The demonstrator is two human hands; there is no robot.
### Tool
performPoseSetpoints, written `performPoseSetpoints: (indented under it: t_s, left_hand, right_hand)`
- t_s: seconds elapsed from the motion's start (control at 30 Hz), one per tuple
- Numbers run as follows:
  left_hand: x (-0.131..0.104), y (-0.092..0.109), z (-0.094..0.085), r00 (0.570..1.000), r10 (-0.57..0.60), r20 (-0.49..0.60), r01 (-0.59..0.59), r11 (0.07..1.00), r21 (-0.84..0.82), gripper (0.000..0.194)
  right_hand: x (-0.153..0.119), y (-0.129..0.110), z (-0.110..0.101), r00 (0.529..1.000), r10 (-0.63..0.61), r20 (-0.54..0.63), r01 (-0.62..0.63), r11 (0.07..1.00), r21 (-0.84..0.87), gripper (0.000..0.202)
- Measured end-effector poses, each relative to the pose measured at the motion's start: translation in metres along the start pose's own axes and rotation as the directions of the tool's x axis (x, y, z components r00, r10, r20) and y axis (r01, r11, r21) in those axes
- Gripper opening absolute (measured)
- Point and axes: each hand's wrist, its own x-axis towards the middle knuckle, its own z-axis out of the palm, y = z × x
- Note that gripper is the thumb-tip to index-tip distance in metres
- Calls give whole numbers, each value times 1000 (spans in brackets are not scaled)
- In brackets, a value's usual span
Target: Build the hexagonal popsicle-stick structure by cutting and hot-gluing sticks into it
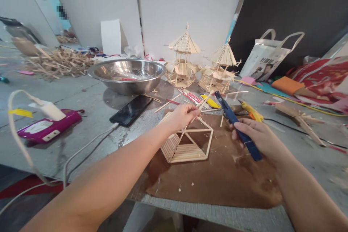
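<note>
My left hand (182,116) is closed in a pinch on a thin wooden stick (208,98), whose end sticks out beyond the fingertips toward the right. It is above the far side of a hexagonal stick frame (187,153), which lies on a brown mat (228,185). Spokes cross the frame's middle, and rows of sticks fill its near and left sections. My right hand (251,135) is wrapped round a pair of blue-handled pliers (232,117), jaws pointing away and a little left. The pliers are apart from the frame.
Two stick-built pagoda models (183,61) stand behind. A steel bowl (126,86), a black phone (132,110) with a cable, and a purple power strip (51,125) are on the left. A yellow-handled tool (251,111) with a black cord is at right. A stick pile (58,63) lies far left.
</note>
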Motion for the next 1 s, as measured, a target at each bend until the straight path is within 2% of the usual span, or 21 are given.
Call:
performPoseSetpoints:
  t_s: [0.1,0.2,0.33,0.4,0.47,0.57,0.7,0.77,0.87,1.0]
  left_hand:
    - [-1,1,2,999,-5,-36,6,1000,19,27]
    - [-1,1,3,996,11,-84,-9,1000,26,25]
    - [-2,4,5,989,26,-149,-24,1000,15,22]
    - [-4,7,8,989,-23,-143,17,999,-40,21]
    - [-6,11,13,990,-90,-104,73,984,-165,18]
    - [-10,15,21,988,-145,-56,121,944,-308,13]
    - [-13,14,28,983,-130,-127,99,970,-223,16]
    - [-14,11,29,981,-115,-154,84,978,-192,17]
    - [-15,8,30,985,-55,-161,38,993,-108,19]
    - [-18,7,30,986,40,-163,-35,999,34,21]
  right_hand:
    - [0,3,0,998,-62,12,57,965,255,26]
    - [0,5,2,990,-135,33,104,877,469,23]
    - [-3,7,8,964,-247,96,133,765,630,25]
    - [-3,10,13,941,-316,123,161,736,657,28]
    - [-2,14,18,919,-374,123,205,721,662,27]
    - [1,18,24,919,-389,61,270,735,622,18]
    - [4,22,31,936,-340,-94,334,770,543,8]
    - [4,23,35,942,-318,-111,325,774,543,11]
    - [4,25,41,950,-310,-46,277,759,590,24]
    - [4,21,47,924,-379,52,240,680,693,44]
